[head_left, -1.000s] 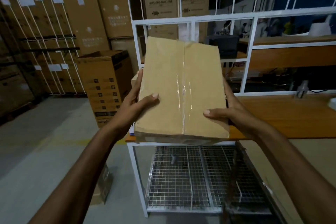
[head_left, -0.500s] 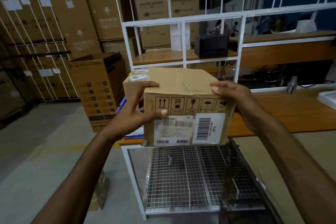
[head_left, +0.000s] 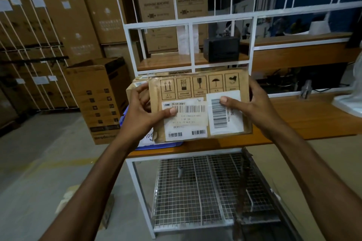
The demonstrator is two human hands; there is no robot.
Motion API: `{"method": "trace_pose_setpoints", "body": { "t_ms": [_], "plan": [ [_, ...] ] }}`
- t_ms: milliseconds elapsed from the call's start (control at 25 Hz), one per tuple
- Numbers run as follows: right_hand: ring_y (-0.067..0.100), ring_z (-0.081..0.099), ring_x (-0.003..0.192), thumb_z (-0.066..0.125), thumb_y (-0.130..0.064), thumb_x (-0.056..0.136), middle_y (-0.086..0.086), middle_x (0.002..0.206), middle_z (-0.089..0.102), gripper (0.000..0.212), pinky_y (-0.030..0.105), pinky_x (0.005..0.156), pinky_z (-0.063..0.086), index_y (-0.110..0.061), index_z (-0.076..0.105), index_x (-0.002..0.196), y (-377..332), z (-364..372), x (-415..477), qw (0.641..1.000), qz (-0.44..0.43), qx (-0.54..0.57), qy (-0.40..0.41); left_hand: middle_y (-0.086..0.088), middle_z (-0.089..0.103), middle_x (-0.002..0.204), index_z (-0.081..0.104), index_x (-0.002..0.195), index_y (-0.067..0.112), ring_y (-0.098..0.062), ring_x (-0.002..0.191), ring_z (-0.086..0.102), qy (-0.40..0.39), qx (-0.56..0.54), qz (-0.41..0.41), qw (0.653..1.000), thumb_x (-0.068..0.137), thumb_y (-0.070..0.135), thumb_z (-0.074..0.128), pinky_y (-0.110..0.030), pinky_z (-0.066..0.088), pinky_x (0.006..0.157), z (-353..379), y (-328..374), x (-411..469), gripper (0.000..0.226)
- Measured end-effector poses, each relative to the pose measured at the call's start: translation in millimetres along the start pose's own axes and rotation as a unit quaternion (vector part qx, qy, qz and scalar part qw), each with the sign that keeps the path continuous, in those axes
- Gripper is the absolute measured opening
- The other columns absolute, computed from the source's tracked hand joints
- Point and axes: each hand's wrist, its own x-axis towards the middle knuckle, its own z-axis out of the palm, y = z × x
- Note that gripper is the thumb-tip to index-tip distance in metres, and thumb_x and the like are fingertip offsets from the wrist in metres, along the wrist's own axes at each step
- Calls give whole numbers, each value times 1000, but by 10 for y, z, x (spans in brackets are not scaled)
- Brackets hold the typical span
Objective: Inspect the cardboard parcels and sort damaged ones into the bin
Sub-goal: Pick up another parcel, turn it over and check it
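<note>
A brown cardboard parcel (head_left: 199, 103), marked with white barcode labels and a row of printed handling symbols, is held upright and clear of a white-framed workbench (head_left: 293, 123) with a wooden top, just above its near edge, while it is checked for damage. The parcel is gripped at both sides. The left hand (head_left: 145, 111) is wrapped round the left edge with the thumb pressed on the larger label. The right hand (head_left: 252, 107) is closed round the right edge with the thumb laid on the smaller barcode sticker.

The labelled face is turned toward the camera, so the inspection is judged to be under way, not finished. Wrinkled tape and a scuffed lower left corner can be made out, though whether these count as damage cannot be told. No verdict on this parcel is shown, and it has not yet been placed anywhere.

A blue plastic tray (head_left: 156, 146) is seen at the workbench's left end, largely hidden behind the left hand; it cannot be confirmed as the bin for damaged goods. A second cardboard parcel (head_left: 135, 86) is stacked above it, apparently still to be checked. A wire-mesh shelf (head_left: 195, 191) is fitted beneath the workbench, and an open brown carton (head_left: 98, 100) stands on the floor to its left.
</note>
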Motion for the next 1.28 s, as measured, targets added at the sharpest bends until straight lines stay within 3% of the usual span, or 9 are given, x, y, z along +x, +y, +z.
{"method": "trace_pose_setpoints", "body": {
  "t_ms": [120, 320, 440, 560, 800, 960, 1080, 1200, 1280],
  "plan": [
    [7, 71, 109, 89, -46, 68, -9, 129, 68, 100, 33, 88, 60, -38, 36, 153, 12, -22, 4, 999, 11, 30, -40, 15, 73, 123, 42, 146, 34, -13, 117, 72, -24, -14, -3, 1000, 75, 21, 83, -33, 65, 85, 6, -12, -18, 83],
    [10, 68, 113, 89, -48, 70, -14, 127, 65, 97, 38, 94, 59, -41, 36, 151, 176, 68, -50, 999, 17, 39, 11, 21, 59, 140, 3, 166, 44, 4, 120, 66, -171, 19, -5, 985, 78, 14, 78, -18, 59, 83, -80, 81, -24, 120],
    [3, 60, 120, 86, -44, 76, -23, 133, 56, 99, 45, 105, 53, -45, 26, 155, 200, 113, -55, 999, 5, 25, 19, 30, 64, 131, 9, 165, 44, 8, 117, 66, -161, 15, -5, 987, 77, 14, 77, -16, 59, 81, -71, 91, -46, 115],
    [8, 57, 127, 89, -40, 76, -12, 149, 47, 117, 49, 109, 50, -44, 8, 160, 154, 70, -16, 1000, -7, 12, 0, 44, 63, 122, 9, 161, 48, 11, 118, 64, -149, 24, 8, 989, 78, 12, 77, -14, 58, 82, -77, 58, -75, 113],
    [1, 58, 116, 86, -37, 82, -29, 124, 50, 81, 46, 106, 53, -43, 32, 142, -33, 88, 71, 996, -19, 23, 82, 68, 26, 135, -19, 162, 40, 31, 134, 32, -202, 54, 29, 977, 73, -1, 86, -4, 43, 100, -146, 70, -131, 144],
    [-1, 61, 114, 89, -30, 75, -24, 129, 58, 101, 28, 95, 55, -41, 30, 157, -47, -3, 28, 998, -8, 65, -24, 33, 44, 155, 4, 166, 45, 4, 139, 52, -97, 33, 55, 993, 79, 14, 85, -30, 56, 104, -118, -16, -93, 123],
    [-3, 57, 125, 96, -24, 69, -19, 147, 51, 121, 25, 93, 58, -41, 20, 162, -35, -35, -25, 995, -38, 26, -91, 19, 61, 139, 42, 153, 43, 1, 121, 65, 31, 3, 73, 997, 83, 29, 82, -30, 63, 90, -90, 30, -69, 82],
    [-5, 59, 121, 89, -26, 75, -17, 141, 55, 100, 22, 88, 60, -33, 34, 158, -90, 76, -46, 997, -72, 22, -24, 8, 68, 134, 55, 146, 24, -5, 118, 68, 95, -30, 90, 991, 86, 32, 82, -29, 63, 88, -90, 57, -20, 66],
    [-4, 61, 119, 85, -31, 80, -17, 136, 60, 81, 25, 87, 61, -36, 44, 151, -67, 122, -35, 996, -83, 23, 4, 8, 66, 137, 52, 149, 27, -6, 120, 68, 54, -36, 69, 996, 83, 34, 88, -29, 63, 89, -138, 17, 9, 75]
  ]
}}
